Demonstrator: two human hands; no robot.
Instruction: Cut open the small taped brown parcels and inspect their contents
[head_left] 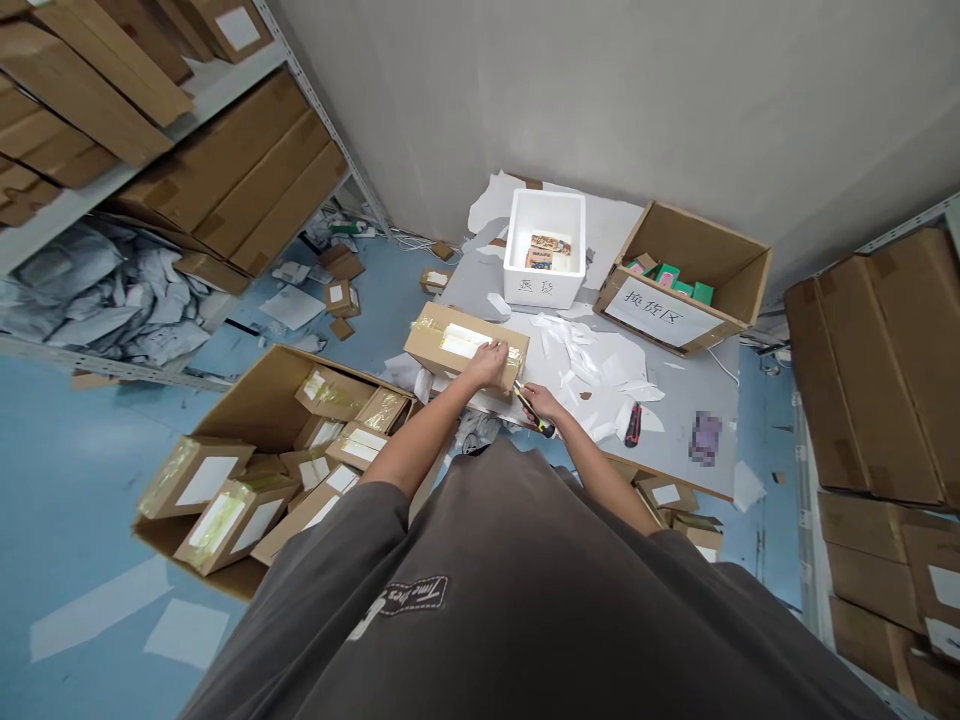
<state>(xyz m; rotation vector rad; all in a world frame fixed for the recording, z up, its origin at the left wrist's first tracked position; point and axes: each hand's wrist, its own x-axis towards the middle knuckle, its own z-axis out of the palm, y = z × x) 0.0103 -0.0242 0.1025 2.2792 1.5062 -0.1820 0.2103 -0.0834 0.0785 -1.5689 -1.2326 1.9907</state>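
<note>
Resting on top of a taped carton [457,352], the left hand [490,365] had its fingers bent; whether they gripped, I could not tell. The carton lay at the left side of the surface [679,410], front-left of a white foam box [544,289]. The right hand [540,402] was clamped on a yellow-and-black cutter [541,425], its tip at the carton's right end. A red cutter [634,425] lay farther right.

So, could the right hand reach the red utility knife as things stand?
Probably yes: the red utility knife lies nearby on the table, nothing tall between. But the right hand holds a yellow utility knife, so grasping might require releasing that.
</note>
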